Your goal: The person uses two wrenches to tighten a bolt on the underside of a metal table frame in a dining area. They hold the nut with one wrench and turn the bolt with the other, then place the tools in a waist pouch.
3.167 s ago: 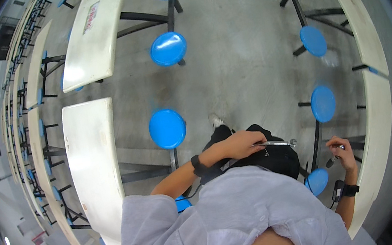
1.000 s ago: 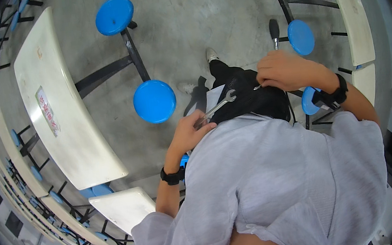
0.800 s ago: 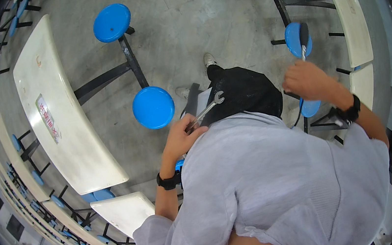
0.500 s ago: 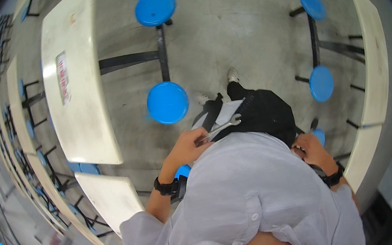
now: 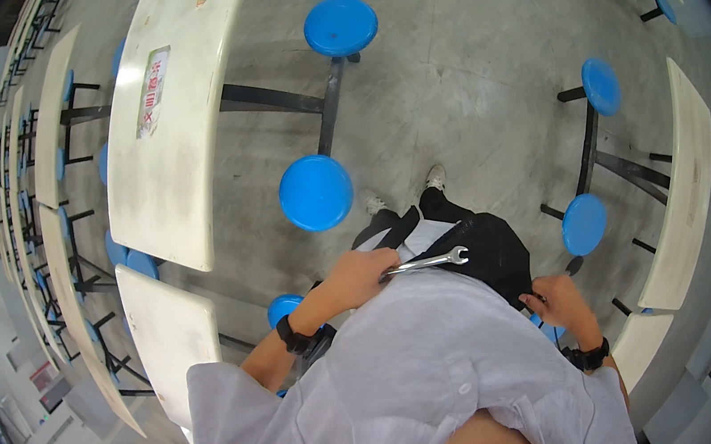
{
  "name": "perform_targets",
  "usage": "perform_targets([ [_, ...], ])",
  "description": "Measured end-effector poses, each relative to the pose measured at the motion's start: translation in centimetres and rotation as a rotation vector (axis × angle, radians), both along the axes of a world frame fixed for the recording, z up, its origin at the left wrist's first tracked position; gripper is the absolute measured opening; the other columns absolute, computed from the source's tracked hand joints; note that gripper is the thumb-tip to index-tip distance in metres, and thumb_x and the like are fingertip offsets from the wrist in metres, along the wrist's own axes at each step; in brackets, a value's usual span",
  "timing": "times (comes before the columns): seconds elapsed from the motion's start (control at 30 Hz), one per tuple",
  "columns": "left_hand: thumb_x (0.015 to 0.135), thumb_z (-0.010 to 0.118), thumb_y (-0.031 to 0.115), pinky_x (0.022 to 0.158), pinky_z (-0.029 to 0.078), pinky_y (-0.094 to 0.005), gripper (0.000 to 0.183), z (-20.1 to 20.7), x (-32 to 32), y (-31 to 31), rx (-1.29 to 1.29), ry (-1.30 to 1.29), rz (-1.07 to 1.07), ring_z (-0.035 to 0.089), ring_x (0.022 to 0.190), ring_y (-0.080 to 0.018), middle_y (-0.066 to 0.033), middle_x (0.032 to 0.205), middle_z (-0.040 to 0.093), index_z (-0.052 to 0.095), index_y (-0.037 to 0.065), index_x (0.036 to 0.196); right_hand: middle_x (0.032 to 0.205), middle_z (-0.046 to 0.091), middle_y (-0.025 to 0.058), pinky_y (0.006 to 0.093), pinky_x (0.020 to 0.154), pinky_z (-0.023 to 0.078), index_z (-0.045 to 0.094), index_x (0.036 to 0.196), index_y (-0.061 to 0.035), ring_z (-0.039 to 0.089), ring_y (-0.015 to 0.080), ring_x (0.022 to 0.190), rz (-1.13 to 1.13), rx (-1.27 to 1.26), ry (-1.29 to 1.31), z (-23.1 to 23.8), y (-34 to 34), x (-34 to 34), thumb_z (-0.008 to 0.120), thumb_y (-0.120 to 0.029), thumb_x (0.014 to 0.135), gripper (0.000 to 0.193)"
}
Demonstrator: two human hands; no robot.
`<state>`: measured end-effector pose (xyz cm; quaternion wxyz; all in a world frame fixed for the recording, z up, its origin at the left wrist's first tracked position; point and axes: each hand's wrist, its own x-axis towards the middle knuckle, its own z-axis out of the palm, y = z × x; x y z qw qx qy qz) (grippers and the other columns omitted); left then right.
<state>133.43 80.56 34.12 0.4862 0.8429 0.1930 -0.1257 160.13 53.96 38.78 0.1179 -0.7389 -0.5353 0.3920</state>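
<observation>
In my left hand (image 5: 365, 278) is a silver open-ended wrench (image 5: 433, 261), gripped at one end, its jaw pointing right across the front of my waist. Below the wrench hangs a black cloth bag (image 5: 495, 248) over my thighs, with a pale grey panel (image 5: 419, 237) and a black strap (image 5: 400, 229) at its left. My right hand (image 5: 561, 303) is closed at the bag's lower right edge, thumb and fingers pinched on the black cloth. A small dark knob-like thing (image 5: 573, 265) shows just above that hand; its kind is unclear.
Long cream tables (image 5: 176, 156) with fixed blue round stools (image 5: 317, 193) stand at my left, more rows beyond. Another cream table (image 5: 690, 187) with blue stools (image 5: 585, 225) is at my right. Grey concrete floor (image 5: 462, 73) runs between them; my shoes (image 5: 435, 177) stand there.
The view has turned, and tables and stools have shifted. My left hand has moved with the wrench, which now lies flatter, pointing right. My right hand has moved lower beside the bag.
</observation>
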Motion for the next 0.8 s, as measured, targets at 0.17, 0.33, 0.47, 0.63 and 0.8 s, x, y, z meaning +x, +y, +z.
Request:
perform_targets([
  [0.17,0.070,0.063,0.013,0.058,0.044,-0.0383,0.013,0.2,2.1,0.1,-0.044,-0.156,-0.043,0.058,0.068,-0.0295,-0.0067,0.073,0.059,0.054,0.011,0.079,0.062,0.056,0.0177,0.0371,0.048,0.040,0.056,0.063,-0.0012,0.053,0.0340,0.054,-0.036,-0.248,0.192,-0.8,-3.5,-1.0,0.069,-0.020,0.072,0.025],
  [0.33,0.068,0.061,0.016,0.057,0.043,-0.0410,0.010,-0.5,7.0,-1.4,-0.189,-0.349,-0.031,0.058,0.065,-0.0302,-0.0090,0.064,0.057,0.054,0.011,0.074,0.065,0.060,0.0142,0.0331,0.050,0.043,0.061,0.071,-0.0012,0.056,0.0278,0.053,-0.051,-0.388,0.315,-1.6,-4.2,-3.3,0.067,-0.018,0.074,0.018],
  [0.47,0.068,0.061,0.015,0.054,0.041,-0.0426,0.010,-1.3,9.5,-1.2,-0.087,-0.379,-0.326,0.057,0.063,-0.0305,-0.0105,0.063,0.057,0.054,0.009,0.071,0.065,0.061,0.0123,0.0316,0.051,0.043,0.062,0.073,-0.0013,0.056,0.0249,0.053,-0.155,-0.427,0.333,-4.1,-5.0,-5.1,0.066,-0.017,0.075,0.016],
  [0.63,0.069,0.062,0.018,0.054,0.040,-0.0431,0.012,-1.9,8.1,0.4,-0.074,-0.368,-0.381,0.057,0.065,-0.0318,-0.0123,0.065,0.057,0.055,0.009,0.072,0.066,0.062,0.0100,0.0299,0.052,0.044,0.063,0.076,-0.0013,0.056,0.0214,0.053,-0.285,-0.453,0.324,-5.4,-5.4,-6.4,0.065,-0.016,0.076,0.015],
  [0.8,0.075,0.067,0.028,0.051,0.036,-0.0369,0.030,-4.6,4.6,3.8,-0.283,-0.480,-0.083,0.049,0.055,-0.0247,-0.0086,0.059,0.050,0.049,0.005,0.068,0.067,0.063,0.0077,0.0281,0.053,0.044,0.064,0.079,-0.0014,0.056,0.0179,0.053,-0.535,-0.443,0.372,-7.0,-5.3,-4.9,0.064,-0.015,0.077,0.013],
])
